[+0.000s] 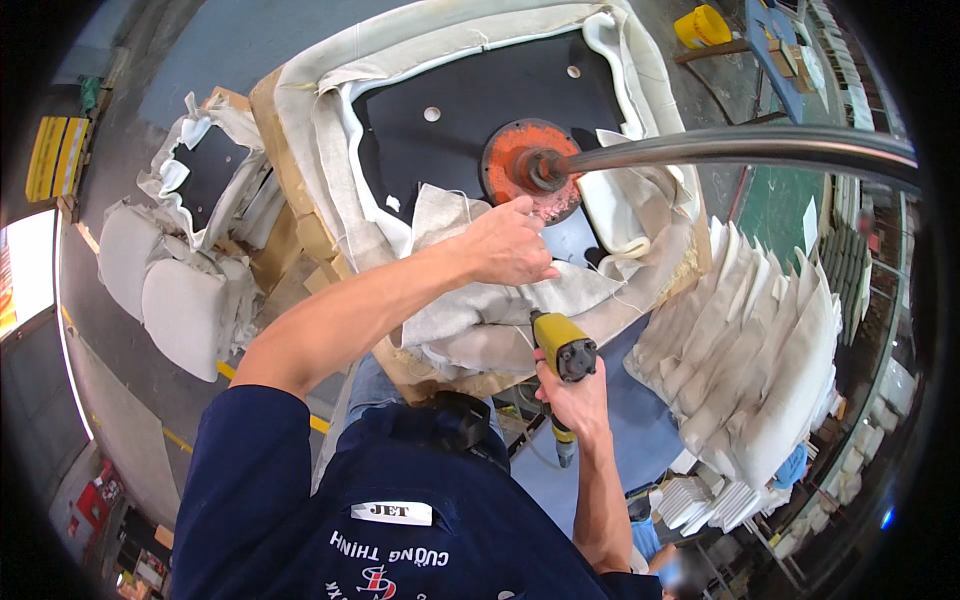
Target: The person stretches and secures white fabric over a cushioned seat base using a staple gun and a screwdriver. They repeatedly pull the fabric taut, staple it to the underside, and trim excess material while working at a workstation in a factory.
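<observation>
A large seat cushion covered in beige fabric (pixel 455 315) lies underside up in front of me, with a black board (pixel 400 150) set into its middle. My left hand (pixel 510 243) is closed at the near edge of the board, its curled fingers pinching a loose flap of the fabric. Wrapped round the handle of a yellow and black air staple gun (pixel 563 345) is my right hand (pixel 578 398). The tool's nose points at the folded fabric. An orange round press disc (pixel 530 172) bears down on the board, just beyond my left hand.
A curved metal arm (pixel 740 147) reaches in from the right to the disc. Stacked beige covers (pixel 745 345) stand at the right. More cushions (pixel 185 300) sit at the left. A yellow bucket (pixel 703 27) is at the far right. Another person is partly visible at the lower right.
</observation>
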`<move>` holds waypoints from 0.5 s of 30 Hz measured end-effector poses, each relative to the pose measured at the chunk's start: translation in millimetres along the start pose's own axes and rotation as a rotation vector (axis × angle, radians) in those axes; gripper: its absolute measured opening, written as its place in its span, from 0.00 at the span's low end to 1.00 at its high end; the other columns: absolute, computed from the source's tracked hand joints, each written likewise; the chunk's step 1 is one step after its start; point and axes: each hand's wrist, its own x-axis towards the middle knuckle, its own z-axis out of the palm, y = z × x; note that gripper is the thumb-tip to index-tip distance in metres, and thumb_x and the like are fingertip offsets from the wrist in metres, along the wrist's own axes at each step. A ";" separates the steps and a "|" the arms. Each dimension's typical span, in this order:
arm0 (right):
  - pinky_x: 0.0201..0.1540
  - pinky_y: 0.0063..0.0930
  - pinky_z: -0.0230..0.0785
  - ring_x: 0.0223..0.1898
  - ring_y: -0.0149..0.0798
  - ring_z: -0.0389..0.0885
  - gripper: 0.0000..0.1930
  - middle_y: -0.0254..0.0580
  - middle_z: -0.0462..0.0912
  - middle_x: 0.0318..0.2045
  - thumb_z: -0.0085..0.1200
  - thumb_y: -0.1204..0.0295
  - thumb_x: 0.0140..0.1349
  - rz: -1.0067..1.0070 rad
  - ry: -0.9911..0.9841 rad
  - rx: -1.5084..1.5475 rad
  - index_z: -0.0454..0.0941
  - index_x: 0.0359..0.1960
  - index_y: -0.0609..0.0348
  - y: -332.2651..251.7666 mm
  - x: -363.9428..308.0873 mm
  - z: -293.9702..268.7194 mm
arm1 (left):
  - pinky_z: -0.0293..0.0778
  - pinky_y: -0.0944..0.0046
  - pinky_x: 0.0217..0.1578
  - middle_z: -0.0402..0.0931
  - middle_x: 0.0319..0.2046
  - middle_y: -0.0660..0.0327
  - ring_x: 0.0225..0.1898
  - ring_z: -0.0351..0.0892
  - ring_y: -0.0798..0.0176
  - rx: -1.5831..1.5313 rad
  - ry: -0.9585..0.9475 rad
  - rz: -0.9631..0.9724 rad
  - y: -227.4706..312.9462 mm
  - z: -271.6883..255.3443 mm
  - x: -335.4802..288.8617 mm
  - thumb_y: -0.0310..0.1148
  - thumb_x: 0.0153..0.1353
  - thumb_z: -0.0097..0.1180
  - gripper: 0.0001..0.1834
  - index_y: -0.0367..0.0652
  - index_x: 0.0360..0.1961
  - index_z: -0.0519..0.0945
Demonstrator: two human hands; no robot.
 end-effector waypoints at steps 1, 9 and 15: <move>0.28 0.30 0.76 0.22 0.32 0.83 0.10 0.44 0.86 0.27 0.60 0.74 0.60 0.021 0.008 -0.031 0.81 0.40 0.70 -4.7 3.3 3.5 | 0.64 0.58 0.39 0.76 0.14 0.68 0.29 0.75 0.62 0.022 0.026 0.003 -3.2 -0.6 -1.3 0.54 0.64 0.60 0.25 0.51 0.15 0.81; 0.28 0.30 0.76 0.22 0.31 0.84 0.10 0.41 0.86 0.27 0.60 0.74 0.62 -0.046 -0.011 0.086 0.82 0.40 0.70 14.4 2.6 -11.1 | 0.63 0.58 0.39 0.72 0.16 0.71 0.32 0.70 0.63 0.049 -0.012 -0.047 -4.5 -4.1 -5.0 0.54 0.63 0.62 0.25 0.52 0.14 0.80; 0.29 0.30 0.76 0.22 0.31 0.83 0.13 0.41 0.86 0.26 0.61 0.72 0.58 0.005 0.021 -0.027 0.83 0.41 0.70 7.4 10.9 -10.1 | 0.64 0.58 0.39 0.73 0.17 0.71 0.33 0.70 0.63 0.001 0.017 -0.013 -8.7 0.3 -5.1 0.54 0.63 0.63 0.25 0.51 0.14 0.80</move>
